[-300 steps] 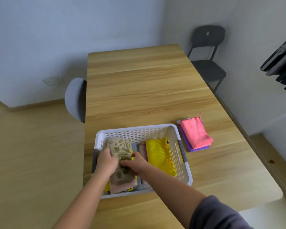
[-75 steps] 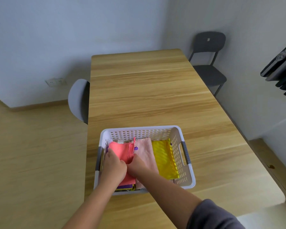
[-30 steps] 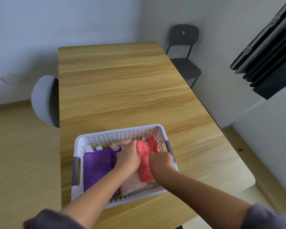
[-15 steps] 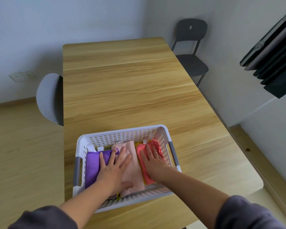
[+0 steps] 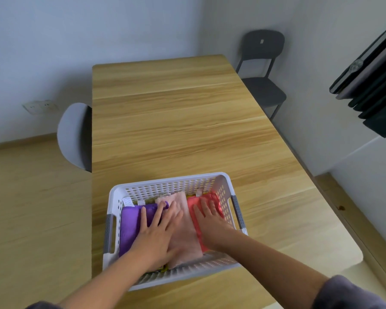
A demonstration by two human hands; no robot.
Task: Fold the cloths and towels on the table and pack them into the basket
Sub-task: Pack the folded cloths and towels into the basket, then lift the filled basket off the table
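Table (image 5: 176,130) sits under the white basket (image 5: 169,181), and the basket's long side faces you. Inside the basket, three folded cloths lie side by side: purple cloth (image 5: 129,224) against its left wall, pale pink cloth (image 5: 183,237) mid-basket, red cloth (image 5: 193,204) by its right wall. Each one runs long from the basket's near wall toward its far wall, crosswise to the basket's own length. Yellow sliver (image 5: 163,267) peeks out under them at the near wall. Your left hand (image 5: 158,233) lies flat, fingers spread, across purple and pink. Your right hand (image 5: 210,221) lies flat on red. Neither hand grasps anything; both just press down. Cloths are probably soft, light and springy, so folds may puff up once you lift off. To re-seat one, pinch its folded edge, not a loose corner.
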